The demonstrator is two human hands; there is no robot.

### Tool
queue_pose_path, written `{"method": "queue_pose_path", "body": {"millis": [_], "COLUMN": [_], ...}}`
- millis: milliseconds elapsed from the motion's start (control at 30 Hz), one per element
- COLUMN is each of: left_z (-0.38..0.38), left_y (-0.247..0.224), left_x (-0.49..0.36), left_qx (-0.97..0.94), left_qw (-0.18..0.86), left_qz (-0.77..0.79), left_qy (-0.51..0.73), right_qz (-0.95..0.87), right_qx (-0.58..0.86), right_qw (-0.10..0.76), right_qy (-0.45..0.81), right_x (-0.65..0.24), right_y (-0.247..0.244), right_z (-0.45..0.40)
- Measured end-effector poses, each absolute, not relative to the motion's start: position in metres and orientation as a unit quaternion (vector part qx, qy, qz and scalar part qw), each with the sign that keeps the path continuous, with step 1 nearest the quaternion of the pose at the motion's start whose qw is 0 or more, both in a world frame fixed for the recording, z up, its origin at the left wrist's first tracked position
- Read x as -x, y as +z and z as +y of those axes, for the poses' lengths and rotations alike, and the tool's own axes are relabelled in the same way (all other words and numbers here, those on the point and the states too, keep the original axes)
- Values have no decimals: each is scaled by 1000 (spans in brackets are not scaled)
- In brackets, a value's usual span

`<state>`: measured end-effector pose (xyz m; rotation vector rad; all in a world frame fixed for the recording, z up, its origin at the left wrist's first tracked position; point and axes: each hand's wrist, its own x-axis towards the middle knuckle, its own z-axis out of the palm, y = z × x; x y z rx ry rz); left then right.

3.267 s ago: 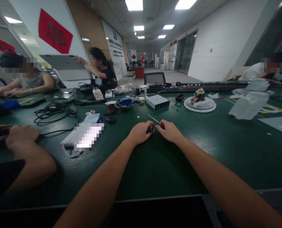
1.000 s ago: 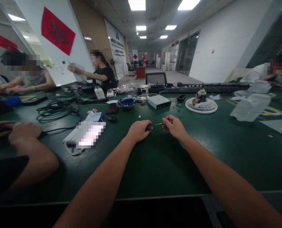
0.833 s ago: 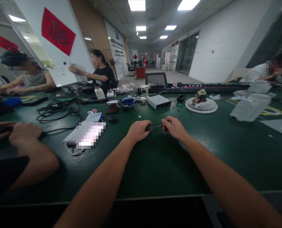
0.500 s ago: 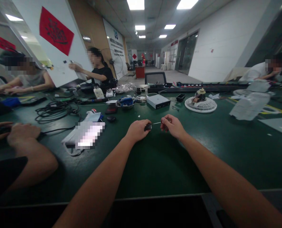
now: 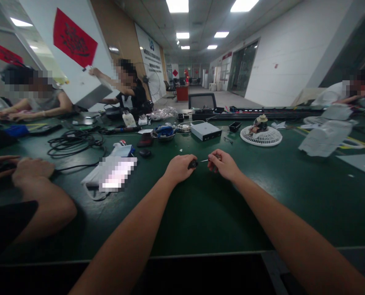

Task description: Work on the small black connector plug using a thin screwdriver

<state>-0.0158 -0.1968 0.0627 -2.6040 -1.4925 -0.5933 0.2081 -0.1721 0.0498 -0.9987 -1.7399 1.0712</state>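
My left hand [image 5: 181, 167] is closed round a small dark object [image 5: 193, 164] whose kind I cannot make out; its end shows past my fingertips. My right hand [image 5: 221, 164] grips a screwdriver [image 5: 204, 160] by its handle, which the fingers mostly cover. The thin metal shaft points left, towards the dark object. Whether its tip touches that object is too small to tell. Both hands are low over the green tabletop [image 5: 207, 217], in front of a flat grey box [image 5: 205, 130].
Left of my hands lie a black computer mouse [image 5: 144, 153], a white pouch [image 5: 93, 174] and coiled black cable [image 5: 74, 143]. A white fan grille [image 5: 261, 136] and a clear plastic bag [image 5: 325, 137] are on the right. A co-worker's forearm [image 5: 47, 205] rests at the left.
My hands keep nearly the same place, the screwdriver shaft still between them. Across the table, a person's white panel has tilted and shifted. The whole view has moved slightly.
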Motion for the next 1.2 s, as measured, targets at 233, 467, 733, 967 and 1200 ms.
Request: {"method": "queue_pose_path", "body": {"millis": [233,467,733,967,1200], "left_z": [-196,-197,-198,-197,-194], "left_y": [63,65,64,63,59], "left_x": [15,11,10,15,21], "left_qx": [854,853,837,761,695], "left_qw": [35,34,35,64,88], "left_qz": [-482,-482,-502,-577,-630], "left_qy": [-192,-197,-215,-290,-336], "right_qz": [-722,-716,-759,-775,-838], "right_qx": [379,396,361,356,338], "right_qw": [400,429,344,355,339], "right_qy": [419,383,418,384,263], "right_x": [-209,-212,-211,-203,-183], "right_y": [56,55,54,53,44], "right_z": [-180,-175,-179,-185,-199]}}
